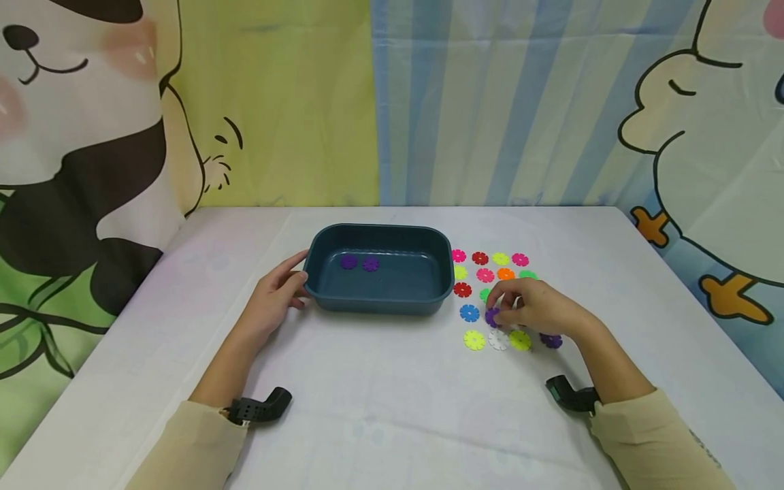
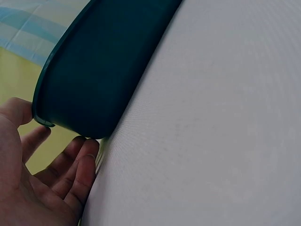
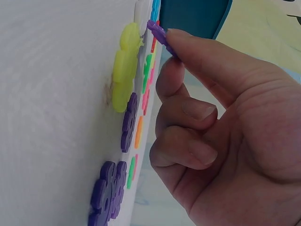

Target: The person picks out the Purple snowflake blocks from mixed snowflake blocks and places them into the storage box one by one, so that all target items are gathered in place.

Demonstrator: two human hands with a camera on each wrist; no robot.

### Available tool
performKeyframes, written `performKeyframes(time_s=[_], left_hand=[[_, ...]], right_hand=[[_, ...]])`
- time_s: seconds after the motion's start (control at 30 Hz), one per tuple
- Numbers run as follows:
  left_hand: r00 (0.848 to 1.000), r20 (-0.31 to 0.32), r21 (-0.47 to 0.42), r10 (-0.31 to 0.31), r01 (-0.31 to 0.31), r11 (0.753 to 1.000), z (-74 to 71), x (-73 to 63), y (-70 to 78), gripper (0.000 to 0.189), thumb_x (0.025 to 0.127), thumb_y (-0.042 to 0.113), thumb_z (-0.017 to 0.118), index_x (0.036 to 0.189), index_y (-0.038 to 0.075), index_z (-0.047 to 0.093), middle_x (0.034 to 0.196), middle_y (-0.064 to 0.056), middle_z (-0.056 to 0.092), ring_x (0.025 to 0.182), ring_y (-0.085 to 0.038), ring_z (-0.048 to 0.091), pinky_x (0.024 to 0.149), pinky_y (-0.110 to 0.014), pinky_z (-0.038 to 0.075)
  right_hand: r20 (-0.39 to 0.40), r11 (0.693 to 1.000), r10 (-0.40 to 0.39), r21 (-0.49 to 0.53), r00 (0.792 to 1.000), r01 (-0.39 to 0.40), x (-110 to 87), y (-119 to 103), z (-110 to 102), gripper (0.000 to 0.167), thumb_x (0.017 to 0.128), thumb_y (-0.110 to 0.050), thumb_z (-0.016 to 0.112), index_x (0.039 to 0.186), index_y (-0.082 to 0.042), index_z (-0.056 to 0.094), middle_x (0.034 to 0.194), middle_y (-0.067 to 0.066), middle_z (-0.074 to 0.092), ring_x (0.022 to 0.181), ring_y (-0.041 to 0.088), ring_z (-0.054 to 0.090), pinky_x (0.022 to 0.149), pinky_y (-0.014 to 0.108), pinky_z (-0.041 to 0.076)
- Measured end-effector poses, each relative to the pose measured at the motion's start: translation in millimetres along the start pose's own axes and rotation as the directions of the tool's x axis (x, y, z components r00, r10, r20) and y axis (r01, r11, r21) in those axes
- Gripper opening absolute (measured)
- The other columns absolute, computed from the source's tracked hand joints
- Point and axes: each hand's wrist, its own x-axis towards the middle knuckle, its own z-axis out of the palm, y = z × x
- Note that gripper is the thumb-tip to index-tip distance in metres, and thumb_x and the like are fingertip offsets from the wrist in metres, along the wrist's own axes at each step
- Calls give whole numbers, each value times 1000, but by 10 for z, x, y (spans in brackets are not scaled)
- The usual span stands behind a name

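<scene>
My left hand (image 1: 273, 294) rests against the left end of a dark teal plastic basin (image 1: 382, 305), its fingertips at the rim and the outer wall. In the left wrist view the fingers are loosely bent beside that end (image 2: 70, 113). Two purple snowflake discs (image 1: 349, 261) lie inside the basin. My right hand (image 1: 539, 307) pinches a purple snowflake disc (image 3: 161, 37) between thumb and index finger, over the loose discs right of the basin. Its other fingers curl into the palm. Below it, a yellow disc (image 3: 124, 68) and several purple discs (image 3: 128, 122) lie on the table.
Rows of flat notched discs in several colours, such as a blue disc (image 1: 469, 313) and an orange disc (image 1: 505, 273), lie beside the basin on the white tabletop (image 1: 367, 388). A cartoon-printed curtain (image 1: 282, 102) hangs behind the table.
</scene>
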Motion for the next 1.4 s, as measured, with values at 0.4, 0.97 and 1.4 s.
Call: performKeyframes(time_s=[0.4,0.97,1.4], left_hand=[[1000,1,1,14,-14,1000,4,1,-12,52,110,31,49,161,31,38,136,-22,60,92,-11,69,77,-22,57],[1000,-2,6,15,-15,1000,-2,22,-49,51,110,34,50,160,31,40,133,-20,62,92,-12,69,77,-21,58],[1000,5,-6,10,-9,1000,-4,-7,-6,52,110,31,49,161,32,38,137,-21,60,95,-14,69,78,-22,57]], right_hand=[[-48,996,35,85,998,-30,-1,-1,-65,24,92,-19,77,115,-15,73,94,7,66,86,25,60,70,32,54],[-181,913,165,399,970,-81,-50,-93,-152,44,96,-38,74,131,-15,64,106,16,64,70,19,49,67,31,52],[-249,820,255,567,934,-73,40,-214,-165,46,97,-39,73,134,-16,62,93,-7,69,71,16,52,68,26,51]])
